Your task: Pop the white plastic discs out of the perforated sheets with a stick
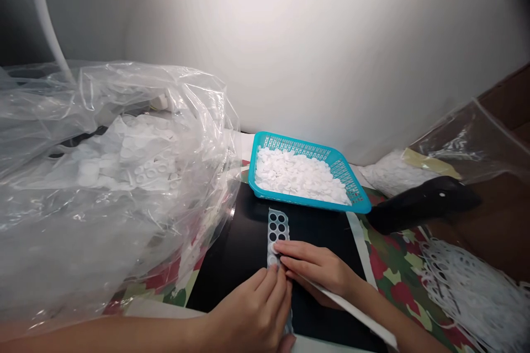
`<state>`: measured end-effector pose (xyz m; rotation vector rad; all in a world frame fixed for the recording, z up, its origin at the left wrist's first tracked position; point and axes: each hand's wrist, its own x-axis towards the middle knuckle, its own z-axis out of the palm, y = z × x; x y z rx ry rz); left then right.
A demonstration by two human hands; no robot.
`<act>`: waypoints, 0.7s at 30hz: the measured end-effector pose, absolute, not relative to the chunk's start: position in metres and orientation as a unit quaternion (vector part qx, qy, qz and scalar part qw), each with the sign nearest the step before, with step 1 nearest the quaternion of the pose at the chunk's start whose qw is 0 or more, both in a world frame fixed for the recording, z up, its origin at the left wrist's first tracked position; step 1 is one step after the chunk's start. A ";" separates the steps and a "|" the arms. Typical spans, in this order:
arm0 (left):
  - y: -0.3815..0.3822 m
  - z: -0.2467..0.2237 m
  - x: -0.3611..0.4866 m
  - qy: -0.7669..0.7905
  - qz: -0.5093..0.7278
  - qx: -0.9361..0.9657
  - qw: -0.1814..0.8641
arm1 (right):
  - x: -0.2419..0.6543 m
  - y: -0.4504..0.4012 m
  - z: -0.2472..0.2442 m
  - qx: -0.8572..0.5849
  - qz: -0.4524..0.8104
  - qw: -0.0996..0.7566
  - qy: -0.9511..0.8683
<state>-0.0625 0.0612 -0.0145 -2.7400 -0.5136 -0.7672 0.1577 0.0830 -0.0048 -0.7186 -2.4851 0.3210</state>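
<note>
A narrow translucent strip [273, 219] with two rows of round holes lies lengthwise on a black board [232, 253]. My left hand [260, 306] grips the strip's near part, thumb and fingers closed around its edge. My right hand [317, 265] reaches in from the right, its fingers close together and the fingertips at a small white disc [273, 248] on the strip. Just below it, another white round piece [271, 260] sits near my left fingertips. A long white band [364, 320] runs from between the hands across my right wrist; its upper end is hidden.
Behind the board, a turquoise basket [306, 207] contains many white discs. A large clear plastic bag [199, 99] with translucent pieces fills the left. On the right are a black object [418, 204], a heap of white ring-like scraps [472, 292] and a camouflage-patterned cloth [391, 265].
</note>
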 end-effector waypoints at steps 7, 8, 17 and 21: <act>0.061 -0.015 -0.063 -0.180 -0.260 -0.940 0.129 | 0.156 0.085 -0.007 -0.271 0.103 0.267 -0.919; 0.060 -0.014 -0.063 -0.182 -0.259 -0.940 0.130 | 0.156 0.085 -0.008 -0.269 0.097 0.266 -0.921; 0.061 -0.011 -0.063 -0.170 -0.253 -0.944 0.127 | 0.148 0.086 0.005 -0.284 0.145 0.284 -0.904; 0.061 -0.011 -0.064 -0.171 -0.256 -0.943 0.127 | 0.150 0.086 0.012 -0.283 0.195 0.290 -0.893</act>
